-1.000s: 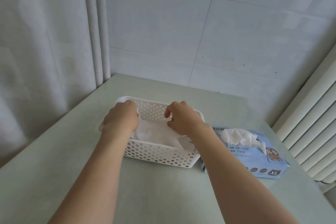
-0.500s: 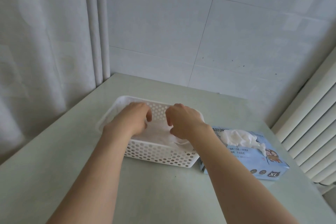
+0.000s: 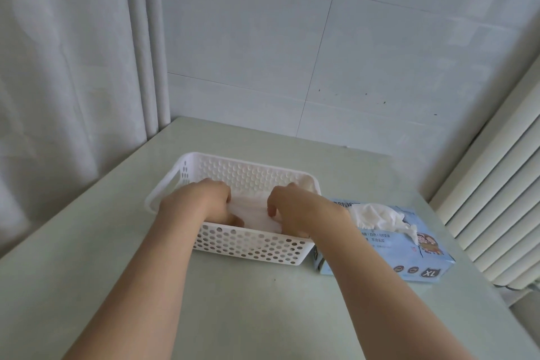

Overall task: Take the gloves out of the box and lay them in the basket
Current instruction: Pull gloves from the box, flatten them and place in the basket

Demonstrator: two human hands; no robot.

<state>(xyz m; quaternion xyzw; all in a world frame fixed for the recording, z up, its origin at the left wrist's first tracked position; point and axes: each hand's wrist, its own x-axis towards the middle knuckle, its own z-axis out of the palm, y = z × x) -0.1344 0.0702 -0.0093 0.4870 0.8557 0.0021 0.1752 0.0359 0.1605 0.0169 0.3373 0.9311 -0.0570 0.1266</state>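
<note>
On the pale tabletop [image 3: 233, 307], a white perforated basket [image 3: 254, 166] is sitting with its long axis running left to right. Its left handle is reaching toward the tabletop's left edge, where a curtain [image 3: 73, 67] is hanging. Bare surface is lying open in front of the basket, and more behind it up to the tiled wall [image 3: 292, 52]. Both hands are reaching down inside. The left hand [image 3: 201, 202] and the right hand [image 3: 295, 207] are curling their fingers into the white gloves [image 3: 251, 210], gripping the layer lying flat along the basket's length. A blue box [image 3: 409, 254] is lying just beside the basket's right end, angling back and leftward, with one crumpled glove [image 3: 377, 215] poking from its top opening. A radiator [image 3: 496, 199] is crowding the right edge.
</note>
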